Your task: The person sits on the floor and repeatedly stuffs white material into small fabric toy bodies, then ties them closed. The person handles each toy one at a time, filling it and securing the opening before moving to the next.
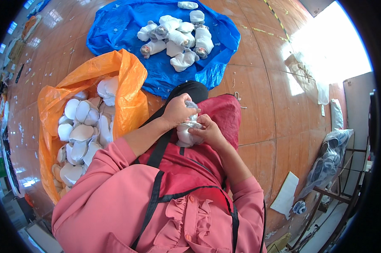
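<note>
A small white and grey bundle (186,134), like a plush toy wrapped in white cloth, rests over my lap on the red apron (224,111). My left hand (180,111) is closed on its grey upper end. Lower down, my right hand (209,131) pinches the white cloth on its right side between thumb and fingers. My fingers hide part of the bundle, so its front cannot be made out well.
Ahead, a blue tarp sack (118,29) lies spread with several similar white bundles (180,38). At my left stands an orange sack (133,76) full of white cup-shaped padded pieces (80,135). A metal rack (340,194) and a clear plastic bag (332,156) are at the right.
</note>
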A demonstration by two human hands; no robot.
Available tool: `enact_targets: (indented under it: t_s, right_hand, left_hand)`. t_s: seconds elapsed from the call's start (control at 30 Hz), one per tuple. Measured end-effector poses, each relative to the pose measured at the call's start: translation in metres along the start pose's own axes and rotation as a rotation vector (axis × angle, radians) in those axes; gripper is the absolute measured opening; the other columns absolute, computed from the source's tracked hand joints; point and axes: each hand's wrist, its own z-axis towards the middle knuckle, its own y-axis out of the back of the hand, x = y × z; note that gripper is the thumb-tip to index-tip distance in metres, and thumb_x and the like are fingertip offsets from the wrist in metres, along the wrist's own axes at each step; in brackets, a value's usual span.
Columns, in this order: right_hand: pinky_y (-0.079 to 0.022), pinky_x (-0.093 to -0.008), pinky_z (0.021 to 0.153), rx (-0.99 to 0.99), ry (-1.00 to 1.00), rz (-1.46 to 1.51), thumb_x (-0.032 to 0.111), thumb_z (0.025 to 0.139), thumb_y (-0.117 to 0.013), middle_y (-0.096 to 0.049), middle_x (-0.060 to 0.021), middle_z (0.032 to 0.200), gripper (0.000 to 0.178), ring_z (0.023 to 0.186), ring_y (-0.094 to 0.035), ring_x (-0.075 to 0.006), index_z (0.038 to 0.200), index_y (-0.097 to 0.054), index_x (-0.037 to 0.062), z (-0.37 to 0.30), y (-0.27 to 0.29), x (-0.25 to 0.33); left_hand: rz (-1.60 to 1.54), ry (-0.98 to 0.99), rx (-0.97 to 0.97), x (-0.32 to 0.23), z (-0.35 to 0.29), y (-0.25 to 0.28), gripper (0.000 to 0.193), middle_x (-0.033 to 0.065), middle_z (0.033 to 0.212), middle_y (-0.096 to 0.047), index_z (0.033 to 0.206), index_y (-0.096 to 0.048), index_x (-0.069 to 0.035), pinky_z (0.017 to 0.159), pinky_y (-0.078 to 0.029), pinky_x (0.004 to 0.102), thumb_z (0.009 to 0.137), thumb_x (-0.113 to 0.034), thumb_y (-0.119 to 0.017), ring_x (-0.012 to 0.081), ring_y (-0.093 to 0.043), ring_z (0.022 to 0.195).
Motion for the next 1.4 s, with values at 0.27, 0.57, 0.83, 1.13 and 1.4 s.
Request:
enact_targets:
  t_s: [0.27, 0.57, 0.83, 1.13, 1.4]
  right_hand:
    - [-0.047, -0.0332, 0.082, -0.101, 0.133, -0.216, 0.017, 0.077, -0.081, -0.051, -0.0085, 0.100, 0.032, 0.092, -0.054, -0.0221, 0.093, -0.058, 0.0026, -0.005, -0.012, -0.002]
    - [-0.048, -0.0340, 0.081, -0.201, 0.113, -0.164, 0.014, 0.067, -0.085, -0.052, -0.0099, 0.102, 0.043, 0.092, -0.056, -0.0243, 0.098, -0.056, 0.0037, 0.004, -0.016, -0.010]
    - [-0.048, -0.0380, 0.077, -0.198, 0.260, -0.474, 0.007, 0.061, -0.085, -0.052, -0.0128, 0.101, 0.047, 0.091, -0.056, -0.0304, 0.095, -0.053, 0.0049, 0.011, -0.012, -0.003]
    - [-0.046, -0.0402, 0.078, -0.319, 0.304, -0.507, 0.002, 0.058, -0.081, -0.050, -0.0142, 0.097, 0.047, 0.092, -0.052, -0.0340, 0.093, -0.051, 0.0051, 0.011, -0.022, 0.008]
    - [-0.047, -0.0342, 0.080, -0.195, 0.119, -0.293, 0.003, 0.066, -0.078, -0.052, -0.0104, 0.098, 0.037, 0.091, -0.054, -0.0263, 0.092, -0.052, 0.0031, 0.010, -0.009, 0.025]
  left_hand:
    - [0.076, 0.026, -0.082, 0.008, 0.002, -0.004, 0.038, 0.0152, 0.086, -0.067, 0.092, -0.060, -0.001, 0.069, -0.052, 0.0352, 0.074, -0.026, -0.082, 0.0226, -0.065, 0.075]
    - [-0.130, 0.141, -0.148, 0.012, 0.007, -0.007, 0.036, 0.0117, 0.087, -0.065, 0.099, -0.058, -0.001, 0.061, -0.052, 0.0304, 0.079, -0.022, -0.079, 0.0166, -0.064, 0.075]
    - [-0.475, 0.361, 0.154, 0.018, 0.023, 0.002, 0.029, 0.0089, 0.088, -0.063, 0.104, -0.058, -0.003, 0.063, -0.052, 0.0288, 0.088, -0.021, -0.074, 0.0154, -0.063, 0.078]
    - [0.365, -0.185, -0.062, -0.018, 0.007, 0.003, 0.031, 0.0181, 0.095, -0.066, 0.095, -0.064, -0.005, 0.073, -0.053, 0.0422, 0.083, -0.032, -0.071, 0.0352, -0.065, 0.086]
    - [0.517, -0.390, -0.147, -0.032, -0.005, -0.004, 0.022, 0.0158, 0.090, -0.060, 0.095, -0.060, -0.005, 0.068, -0.051, 0.0476, 0.084, -0.023, -0.068, 0.0393, -0.063, 0.081]
